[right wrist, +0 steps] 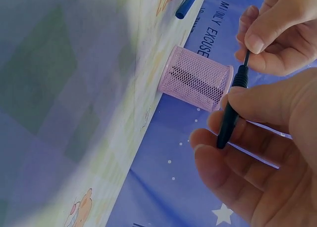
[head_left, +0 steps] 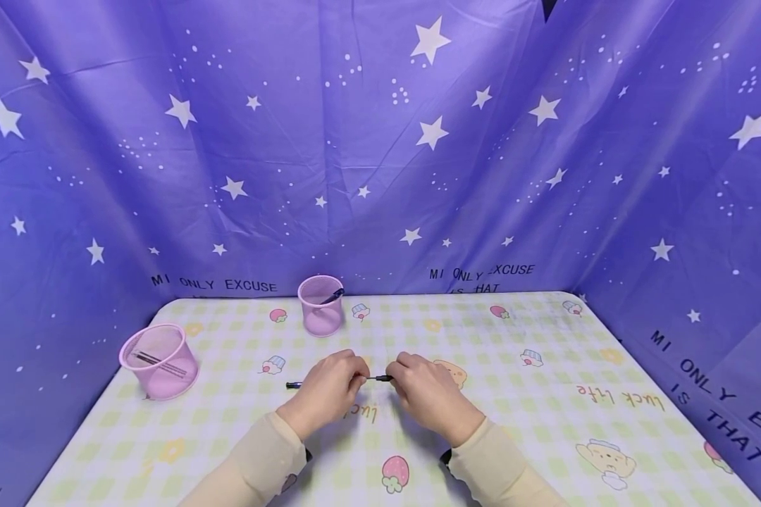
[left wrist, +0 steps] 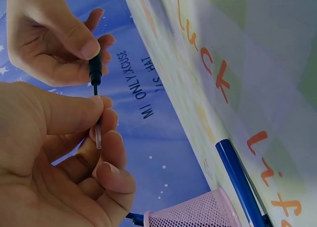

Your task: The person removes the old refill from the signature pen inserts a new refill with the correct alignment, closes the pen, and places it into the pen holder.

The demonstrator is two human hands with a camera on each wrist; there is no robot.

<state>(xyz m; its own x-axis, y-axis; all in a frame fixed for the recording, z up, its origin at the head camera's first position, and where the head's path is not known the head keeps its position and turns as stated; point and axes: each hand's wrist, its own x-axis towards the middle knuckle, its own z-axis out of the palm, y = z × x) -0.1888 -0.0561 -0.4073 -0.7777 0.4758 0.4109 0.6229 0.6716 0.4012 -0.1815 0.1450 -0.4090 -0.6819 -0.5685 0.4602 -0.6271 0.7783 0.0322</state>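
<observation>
Between thumb and fingers, my left hand [head_left: 330,389] pinches a thin pen refill [left wrist: 98,138] with a clear tail end. My right hand [head_left: 434,396] grips a dark, tapered pen front section [right wrist: 229,120] with a ribbed neck. The refill runs into that neck, so the two pieces are in line between my hands, above the table. Partly behind my left hand in the head view, a blue pen barrel [head_left: 293,385] lies on the tablecloth; the left wrist view shows more of it.
A pink mesh cup [head_left: 320,320] holding a dark pen piece [head_left: 334,296] stands at the back. Another pink mesh cup [head_left: 171,377], with thin dark sticks [head_left: 158,362] inside, stands at the left. Purple star-patterned curtains [head_left: 380,162] enclose the checked table [head_left: 514,436].
</observation>
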